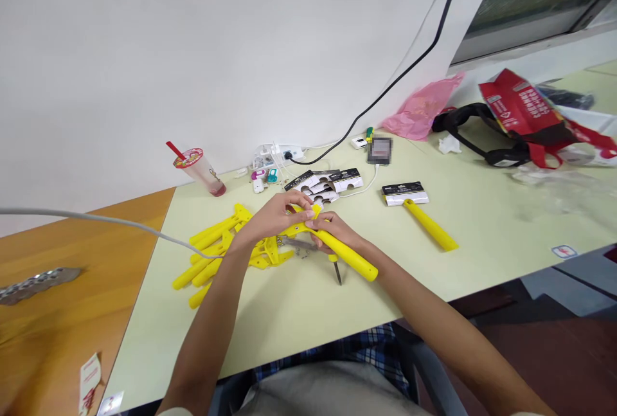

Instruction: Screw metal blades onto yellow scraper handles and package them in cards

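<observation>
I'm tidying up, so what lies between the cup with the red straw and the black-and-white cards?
In the head view, a magenta item, a teal item and white items lie between the cup and the cards.

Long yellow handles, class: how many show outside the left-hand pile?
2: one handle in the left hand and right hand; another handle at right, a card at its end.

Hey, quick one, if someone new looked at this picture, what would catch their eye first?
Probably the bright yellow tool held between the left hand and right hand at the middle of the picture, with a pile of yellow pieces on the table to its left. After that, likely the tilted cup with its red straw at back left, and the crumpled pink bag by the wall at back right.
</observation>
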Action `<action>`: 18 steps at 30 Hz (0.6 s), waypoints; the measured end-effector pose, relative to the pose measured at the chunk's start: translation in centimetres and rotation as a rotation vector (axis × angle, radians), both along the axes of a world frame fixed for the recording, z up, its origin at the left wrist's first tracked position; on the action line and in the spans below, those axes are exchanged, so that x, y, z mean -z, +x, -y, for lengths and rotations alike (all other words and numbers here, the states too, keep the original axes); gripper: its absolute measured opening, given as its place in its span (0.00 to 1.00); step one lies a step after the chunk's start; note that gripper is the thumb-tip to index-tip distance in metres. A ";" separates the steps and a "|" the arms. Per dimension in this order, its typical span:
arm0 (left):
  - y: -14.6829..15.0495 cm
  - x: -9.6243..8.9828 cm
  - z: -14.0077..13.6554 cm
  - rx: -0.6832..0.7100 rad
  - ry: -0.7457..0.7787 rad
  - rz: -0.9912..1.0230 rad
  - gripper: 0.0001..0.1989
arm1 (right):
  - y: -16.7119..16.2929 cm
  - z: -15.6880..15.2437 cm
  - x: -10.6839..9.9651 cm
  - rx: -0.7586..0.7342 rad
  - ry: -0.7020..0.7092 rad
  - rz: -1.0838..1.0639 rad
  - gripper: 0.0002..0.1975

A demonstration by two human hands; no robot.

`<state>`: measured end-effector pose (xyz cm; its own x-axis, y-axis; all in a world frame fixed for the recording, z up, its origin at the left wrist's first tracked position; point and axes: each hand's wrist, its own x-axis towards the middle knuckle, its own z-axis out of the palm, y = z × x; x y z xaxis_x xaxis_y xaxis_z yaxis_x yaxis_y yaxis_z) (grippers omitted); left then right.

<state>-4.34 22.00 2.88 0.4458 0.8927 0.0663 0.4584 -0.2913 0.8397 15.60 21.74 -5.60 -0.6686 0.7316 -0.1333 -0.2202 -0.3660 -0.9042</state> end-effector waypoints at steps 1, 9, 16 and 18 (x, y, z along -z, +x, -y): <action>0.3 0.0 -0.1 0.018 -0.009 -0.008 0.14 | 0.0 0.1 -0.1 -0.011 0.020 0.018 0.24; 0.0 -0.1 -1.2 0.080 -0.109 -0.018 0.13 | -0.2 0.2 -0.2 -0.008 -0.013 0.045 0.24; -0.8 0.4 -1.1 0.129 -0.193 0.049 0.12 | -0.1 0.4 0.3 -0.076 -0.019 0.086 0.24; -0.9 0.6 -1.2 0.132 -0.203 0.057 0.13 | -0.2 0.5 0.2 -0.088 -0.028 0.086 0.24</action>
